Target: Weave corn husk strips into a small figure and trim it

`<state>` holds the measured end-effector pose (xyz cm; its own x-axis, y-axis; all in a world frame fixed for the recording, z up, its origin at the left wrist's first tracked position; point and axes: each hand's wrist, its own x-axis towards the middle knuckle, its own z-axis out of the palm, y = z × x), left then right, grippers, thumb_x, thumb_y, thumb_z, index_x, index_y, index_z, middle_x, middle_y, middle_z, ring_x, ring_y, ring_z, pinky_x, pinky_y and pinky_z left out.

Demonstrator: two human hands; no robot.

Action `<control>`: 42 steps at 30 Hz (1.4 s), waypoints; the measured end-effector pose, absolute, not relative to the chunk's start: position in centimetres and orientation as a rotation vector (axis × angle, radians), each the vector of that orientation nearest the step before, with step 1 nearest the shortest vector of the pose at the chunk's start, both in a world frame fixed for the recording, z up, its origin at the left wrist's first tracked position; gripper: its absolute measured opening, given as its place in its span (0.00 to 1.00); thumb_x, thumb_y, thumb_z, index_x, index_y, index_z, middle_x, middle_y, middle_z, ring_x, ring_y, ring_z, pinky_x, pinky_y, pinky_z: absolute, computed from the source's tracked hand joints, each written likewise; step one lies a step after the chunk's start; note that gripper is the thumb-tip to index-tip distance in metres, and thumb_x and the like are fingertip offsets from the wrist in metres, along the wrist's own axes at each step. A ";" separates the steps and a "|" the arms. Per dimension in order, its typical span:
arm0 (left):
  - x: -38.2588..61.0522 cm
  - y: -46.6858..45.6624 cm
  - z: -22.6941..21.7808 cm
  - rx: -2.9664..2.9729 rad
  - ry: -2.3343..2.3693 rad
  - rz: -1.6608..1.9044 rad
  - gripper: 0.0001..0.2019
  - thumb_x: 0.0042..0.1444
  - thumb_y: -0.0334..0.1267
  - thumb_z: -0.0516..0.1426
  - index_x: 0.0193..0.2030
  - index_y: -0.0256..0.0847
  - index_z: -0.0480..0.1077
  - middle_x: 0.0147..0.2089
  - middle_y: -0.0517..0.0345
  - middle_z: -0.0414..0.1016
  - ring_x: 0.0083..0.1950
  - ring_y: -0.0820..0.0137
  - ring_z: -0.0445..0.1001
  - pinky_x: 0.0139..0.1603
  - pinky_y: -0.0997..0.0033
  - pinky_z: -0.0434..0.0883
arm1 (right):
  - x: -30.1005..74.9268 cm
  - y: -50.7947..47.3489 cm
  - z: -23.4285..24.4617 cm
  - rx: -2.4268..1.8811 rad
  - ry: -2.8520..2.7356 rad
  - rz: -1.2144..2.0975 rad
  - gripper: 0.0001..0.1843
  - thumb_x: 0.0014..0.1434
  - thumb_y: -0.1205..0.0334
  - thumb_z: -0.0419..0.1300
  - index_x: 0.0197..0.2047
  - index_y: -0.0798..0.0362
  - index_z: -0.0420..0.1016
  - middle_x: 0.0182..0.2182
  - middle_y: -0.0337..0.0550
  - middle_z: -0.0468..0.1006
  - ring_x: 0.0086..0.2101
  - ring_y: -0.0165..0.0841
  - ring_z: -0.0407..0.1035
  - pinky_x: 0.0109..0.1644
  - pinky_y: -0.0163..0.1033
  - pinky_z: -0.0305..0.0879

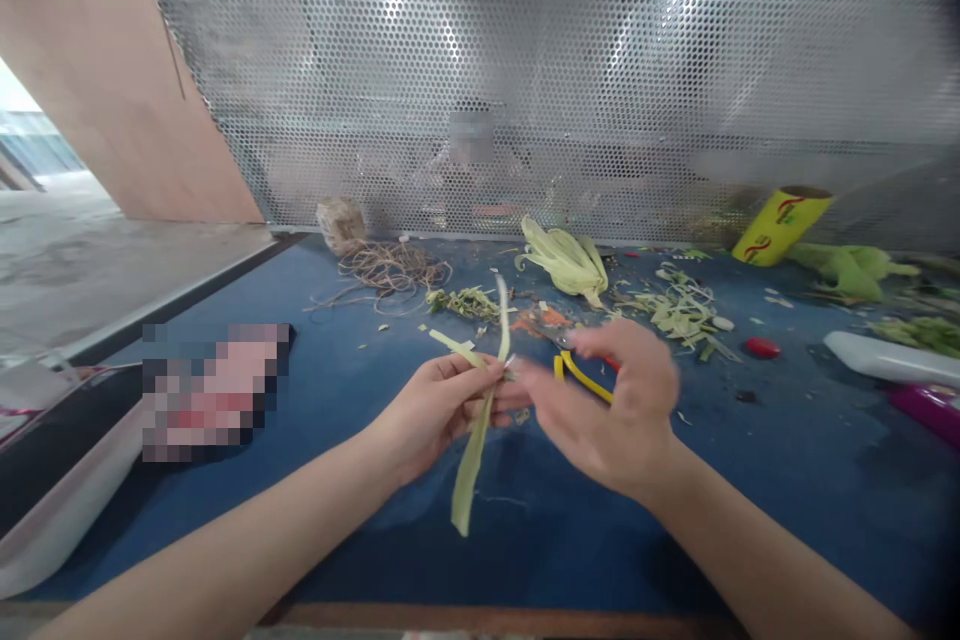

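My left hand [450, 395] is closed on pale green corn husk strips [474, 470], pinched between thumb and fingers where they cross. One strip hangs down toward me, another points up and away, and a shorter end sticks out to the left. My right hand [619, 405], blurred by motion, is close on the right with thumb and index finger apart. Its thumb tip is near the crossing; whether it touches is unclear. Behind that hand lies a yellow-handled cutting tool [589, 378], partly hidden. Farther back rests a bundle of corn husks [566, 262].
Brown twine [390, 265] lies tangled at the back left. Shredded husk scraps [679, 315] are spread right of centre, near a small red object [763, 348]. A yellow tube [782, 225] stands tilted before the perforated metal screen [525, 70]. A person is behind the screen.
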<state>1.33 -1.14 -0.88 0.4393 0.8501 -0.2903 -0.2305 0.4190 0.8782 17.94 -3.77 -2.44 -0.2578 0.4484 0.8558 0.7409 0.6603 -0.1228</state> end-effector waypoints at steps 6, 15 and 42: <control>0.9 -1.1 -0.4 0.927 0.839 0.842 0.06 0.48 0.34 0.61 0.30 0.35 0.69 0.19 0.65 0.68 0.20 0.81 0.67 0.23 0.83 0.66 | 17.0 -4.7 -2.1 -0.731 -2.285 -0.561 0.12 0.57 0.69 0.54 0.39 0.40 0.72 0.38 0.37 0.75 0.38 0.33 0.64 0.44 0.43 0.51; 0.4 -0.5 -0.6 1.600 1.055 0.934 0.07 0.47 0.34 0.58 0.24 0.35 0.76 0.34 0.55 0.72 0.34 0.70 0.71 0.32 0.76 0.68 | 17.2 -4.1 -2.4 -0.843 -2.076 -0.091 0.09 0.55 0.67 0.57 0.33 0.43 0.76 0.30 0.38 0.71 0.34 0.31 0.64 0.41 0.41 0.56; 0.6 -0.4 -1.2 1.331 0.977 0.852 0.10 0.40 0.34 0.65 0.29 0.36 0.69 0.24 0.56 0.78 0.30 0.65 0.78 0.22 0.78 0.67 | 16.7 -2.6 -2.0 -1.269 -1.493 1.059 0.09 0.53 0.58 0.56 0.27 0.54 0.70 0.20 0.39 0.72 0.22 0.30 0.67 0.24 0.34 0.63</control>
<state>0.55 -0.38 -1.16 0.3749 0.9233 -0.0830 0.0434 0.0719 0.9965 16.66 -2.55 -1.98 -0.0876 0.9916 0.0951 0.2385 0.1136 -0.9645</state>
